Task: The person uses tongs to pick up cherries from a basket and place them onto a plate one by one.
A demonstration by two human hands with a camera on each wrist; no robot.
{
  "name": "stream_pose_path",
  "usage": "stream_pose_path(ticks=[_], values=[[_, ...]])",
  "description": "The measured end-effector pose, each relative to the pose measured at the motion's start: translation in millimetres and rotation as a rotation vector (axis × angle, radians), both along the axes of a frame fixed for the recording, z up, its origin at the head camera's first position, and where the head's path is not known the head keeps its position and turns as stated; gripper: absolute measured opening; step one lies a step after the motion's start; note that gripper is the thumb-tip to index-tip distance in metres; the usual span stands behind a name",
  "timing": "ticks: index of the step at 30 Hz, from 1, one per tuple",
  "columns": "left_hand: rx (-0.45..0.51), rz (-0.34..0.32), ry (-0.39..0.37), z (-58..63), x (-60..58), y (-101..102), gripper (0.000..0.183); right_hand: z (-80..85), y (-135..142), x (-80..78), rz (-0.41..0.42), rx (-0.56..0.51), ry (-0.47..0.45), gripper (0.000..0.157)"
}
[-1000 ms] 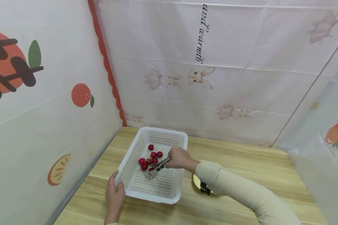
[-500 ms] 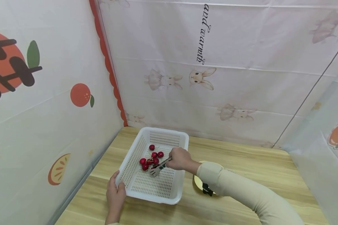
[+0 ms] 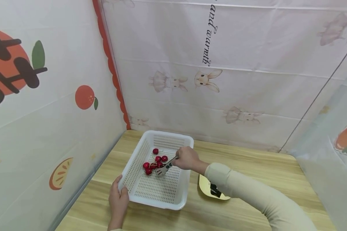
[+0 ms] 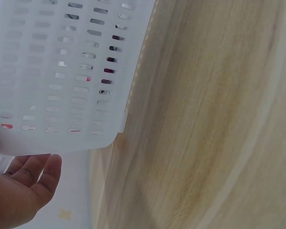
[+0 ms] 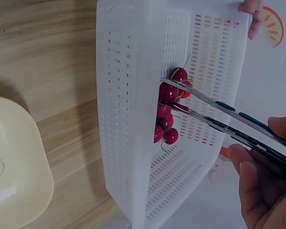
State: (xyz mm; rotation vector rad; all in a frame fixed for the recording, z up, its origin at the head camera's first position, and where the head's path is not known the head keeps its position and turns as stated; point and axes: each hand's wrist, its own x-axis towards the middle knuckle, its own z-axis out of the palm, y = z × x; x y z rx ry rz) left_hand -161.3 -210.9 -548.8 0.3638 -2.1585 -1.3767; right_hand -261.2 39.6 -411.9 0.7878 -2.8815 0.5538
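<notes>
Two hands attend one white basket (image 3: 156,192), which stands on the wooden surface (image 3: 248,166). The right hand (image 3: 188,158) holds metal tongs (image 3: 163,170); its grip is curled round the handles, thumb opposite the fingers. The tongs are parted, with one tip on each side of a cherry (image 5: 168,92); whether they press it firmly cannot be told. The left hand (image 3: 118,200) has its grip hooked on the basket's corner at 8 o'clock.

The other cherries (image 3: 146,165) lie inside the basket, mostly clustered between 9 and 12 o'clock of the tongs' tips; one sits slightly apart at the cluster's 12 o'clock.

A pale yellow dish (image 3: 203,186) lies at 4 o'clock of the basket, not touching it. The right sleeve (image 3: 245,189) obstructs part of the dish; a black object (image 3: 215,190), unidentified, shows against it. In the right wrist view, the basket's near wall hides some cherries. A rabbit-printed sheet (image 3: 248,86) hangs at 12 o'clock.
</notes>
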Motion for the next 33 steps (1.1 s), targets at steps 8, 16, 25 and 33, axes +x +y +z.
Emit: stream_pose_path(ticks=[8, 16, 25, 33], values=[[-0.017, 0.014, -0.001, -0.6, 0.0, -2, 0.049, 9.3, -2, 1.4, -0.025, -0.025, -0.040, 0.031], [-0.011, 0.010, -0.019, -0.8, -0.1, -1, 0.049, 6.2, 10, 5.4, -0.017, -0.078, -0.041, 0.026], [-0.014, 0.022, -0.043, -1.8, -0.5, -1, 0.049, 7.7, 33, 11.3, -0.020, -0.189, -0.087, 0.022], [-0.018, 0.022, -0.039, -1.2, -0.6, -1, 0.050, 10.2, 55, 16.7, -0.044, -0.301, -0.119, 0.027]])
